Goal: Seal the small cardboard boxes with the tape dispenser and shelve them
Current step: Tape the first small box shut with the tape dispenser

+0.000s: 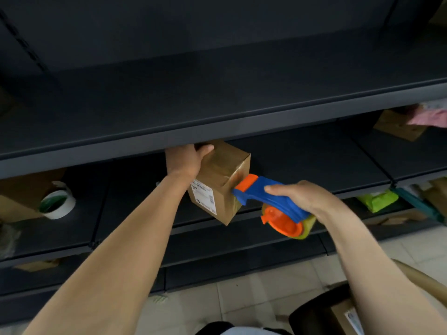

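Dark metal shelving (217,131) across the whole view, pale tiled floor (242,286) below. Well to the left of the left hand, on the middle shelf: an open carton (14,197), contents out of sight, and just beside it a white tape roll (58,201), green inside its core.

Left hand (183,160) curled over the far top edge of the small cardboard box (222,175), grasping it, thumb on the taped top. Box just under the upper shelf's lip, tilted, white label (204,197) on the near-left face, lowest corner above the middle shelf's front edge; resting there or not, cannot tell.

Right hand (300,197) wrapped round the blue handle of the tape dispenser (266,197). Long axis from the yellowish roll at lower right up to the orange nose at upper left, nose touching the box's right face.

Right of that hand: a green packet (378,200) on the shelf; farther up, a brown carton (396,126) with pink fabric (430,117) over it. Below the right forearm, a dark bin (312,313) holding a labelled carton (343,315).
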`<state>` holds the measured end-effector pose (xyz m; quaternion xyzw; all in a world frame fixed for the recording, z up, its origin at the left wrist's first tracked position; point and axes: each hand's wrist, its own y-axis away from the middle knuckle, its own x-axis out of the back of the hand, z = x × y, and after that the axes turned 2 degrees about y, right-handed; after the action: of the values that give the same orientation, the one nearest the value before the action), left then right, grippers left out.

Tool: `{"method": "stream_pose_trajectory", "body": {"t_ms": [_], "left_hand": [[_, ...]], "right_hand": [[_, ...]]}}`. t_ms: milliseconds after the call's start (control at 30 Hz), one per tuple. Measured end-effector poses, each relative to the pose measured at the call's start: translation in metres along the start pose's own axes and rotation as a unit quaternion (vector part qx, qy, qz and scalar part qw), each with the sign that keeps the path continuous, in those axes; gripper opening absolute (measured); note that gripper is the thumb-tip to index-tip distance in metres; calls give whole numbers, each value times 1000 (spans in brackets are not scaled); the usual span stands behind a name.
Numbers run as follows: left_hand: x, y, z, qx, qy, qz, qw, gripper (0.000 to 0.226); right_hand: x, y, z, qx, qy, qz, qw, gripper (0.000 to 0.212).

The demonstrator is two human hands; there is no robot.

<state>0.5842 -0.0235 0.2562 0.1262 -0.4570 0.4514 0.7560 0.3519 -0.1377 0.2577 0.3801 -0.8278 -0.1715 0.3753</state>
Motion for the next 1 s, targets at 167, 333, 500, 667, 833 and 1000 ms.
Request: {"method": "stream_pose_trajectory", "body": {"t_ms": [167,333,500,667,833,1000], "left_hand": [[-7,28,22,-59,-148,-115,981,79],[-20,54,25,-140,-174,-76,972,76],[-22,52,22,-132,-162,-71,975,74],[-22,47,23,-122,-162,-75,976,74],[-19,47,21,-133,-148,-75,977,76],[-20,45,23,-139,-150,-77,976,76]], "right_hand": [[-3,-10,-8,1,-23,1,1000,55],[-10,-13,-7,5,-15,-7,1000,55],[-12,-11,2,8,-25,10,1000,53],[-5,-5,35,64,-87,-43,993,67],[7,8,69,61,-94,-58,992,36],[4,13,92,-13,-58,-21,998,41]]}}
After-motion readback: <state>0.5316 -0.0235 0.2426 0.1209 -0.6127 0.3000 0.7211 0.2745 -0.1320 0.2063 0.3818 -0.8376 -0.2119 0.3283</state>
